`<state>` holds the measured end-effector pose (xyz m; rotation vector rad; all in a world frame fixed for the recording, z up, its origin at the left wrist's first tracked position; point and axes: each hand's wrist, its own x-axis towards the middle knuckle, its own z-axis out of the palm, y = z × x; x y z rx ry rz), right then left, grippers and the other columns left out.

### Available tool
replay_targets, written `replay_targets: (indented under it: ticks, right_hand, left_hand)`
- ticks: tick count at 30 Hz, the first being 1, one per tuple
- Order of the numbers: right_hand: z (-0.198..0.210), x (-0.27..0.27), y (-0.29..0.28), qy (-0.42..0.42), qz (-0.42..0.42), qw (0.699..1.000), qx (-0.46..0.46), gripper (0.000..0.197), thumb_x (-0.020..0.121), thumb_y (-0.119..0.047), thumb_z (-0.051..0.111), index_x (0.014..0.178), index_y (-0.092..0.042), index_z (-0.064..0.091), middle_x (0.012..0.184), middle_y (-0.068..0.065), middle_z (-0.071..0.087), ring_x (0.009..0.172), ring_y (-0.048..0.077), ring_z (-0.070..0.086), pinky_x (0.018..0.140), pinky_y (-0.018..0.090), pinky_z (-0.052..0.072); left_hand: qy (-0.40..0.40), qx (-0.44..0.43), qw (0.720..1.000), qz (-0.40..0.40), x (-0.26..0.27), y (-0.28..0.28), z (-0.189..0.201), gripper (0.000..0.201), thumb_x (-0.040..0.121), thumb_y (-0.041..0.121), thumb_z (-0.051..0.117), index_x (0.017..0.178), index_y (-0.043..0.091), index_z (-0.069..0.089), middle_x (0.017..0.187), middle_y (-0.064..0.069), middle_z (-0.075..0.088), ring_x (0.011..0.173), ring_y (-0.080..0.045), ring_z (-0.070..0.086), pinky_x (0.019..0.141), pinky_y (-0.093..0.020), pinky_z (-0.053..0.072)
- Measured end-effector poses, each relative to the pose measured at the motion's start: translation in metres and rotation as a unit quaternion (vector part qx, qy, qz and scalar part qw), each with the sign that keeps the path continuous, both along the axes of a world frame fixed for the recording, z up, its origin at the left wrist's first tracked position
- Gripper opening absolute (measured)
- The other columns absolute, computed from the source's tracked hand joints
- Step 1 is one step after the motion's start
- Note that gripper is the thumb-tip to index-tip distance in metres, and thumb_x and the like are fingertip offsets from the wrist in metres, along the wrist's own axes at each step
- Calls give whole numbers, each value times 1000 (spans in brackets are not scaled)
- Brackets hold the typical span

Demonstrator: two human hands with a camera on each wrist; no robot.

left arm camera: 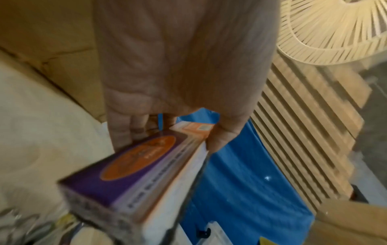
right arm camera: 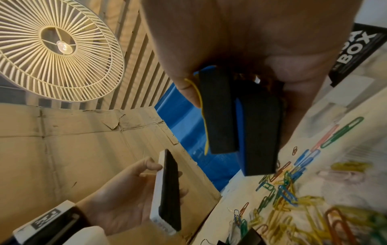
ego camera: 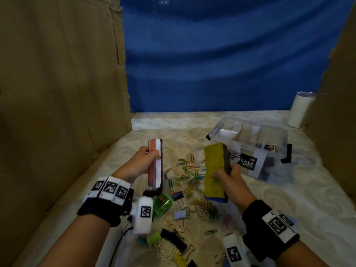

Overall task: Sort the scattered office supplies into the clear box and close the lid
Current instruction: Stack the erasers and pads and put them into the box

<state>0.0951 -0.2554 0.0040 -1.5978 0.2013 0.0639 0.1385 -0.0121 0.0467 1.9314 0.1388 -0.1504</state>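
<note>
Patterned table (ego camera: 289, 199) walled by cardboard (ego camera: 57, 93) and blue sheet (ego camera: 212, 54). Left hand (ego camera: 143, 162) grasps an eraser (ego camera: 155, 162) — right hand (ego camera: 230, 175) clamps two erasers (ego camera: 215, 170).

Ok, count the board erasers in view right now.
3. One orange-backed eraser in the left hand; a yellow eraser and a blue eraser stacked together in the right hand. Any in the clear box cannot be told.

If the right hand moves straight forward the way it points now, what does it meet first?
Most likely the clear box. The right hand, gripping the erasers, points up-table at the box's near wall with the black label. Nothing else seems to lie between them, though depth is hard to judge.
</note>
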Motion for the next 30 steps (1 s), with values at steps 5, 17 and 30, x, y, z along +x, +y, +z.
replay_targets:
  ticks: [5,17,30]
  right_hand:
    - [4,-3,3,-55,30,997,-42,31,95,-19,53,117,-21,31,103,-1,57,90,21,62,86,48,55]
    - [12,-1,36,-194,163,901,-352,110,64,-87,45,149,-36,-4,149,-6,24,133,24,34,107,43,38]
    - [26,-8,23,-368,206,672,-609,82,82,-30,56,144,-32,2,135,4,36,110,32,41,96,43,39]
  left_hand:
    - [24,-215,975,-41,-20,-4,-5,23,91,20,48,110,8,51,94,-7,58,106,-32,60,99,-46,46]
    - [70,-274,956,-83,-33,-52,-22,44,93,13,51,135,5,39,126,-26,58,100,-34,64,84,-45,55]
    - [-94,-151,984,-21,-43,-57,8,45,82,51,60,110,16,67,103,-4,72,94,-13,70,81,-27,54]
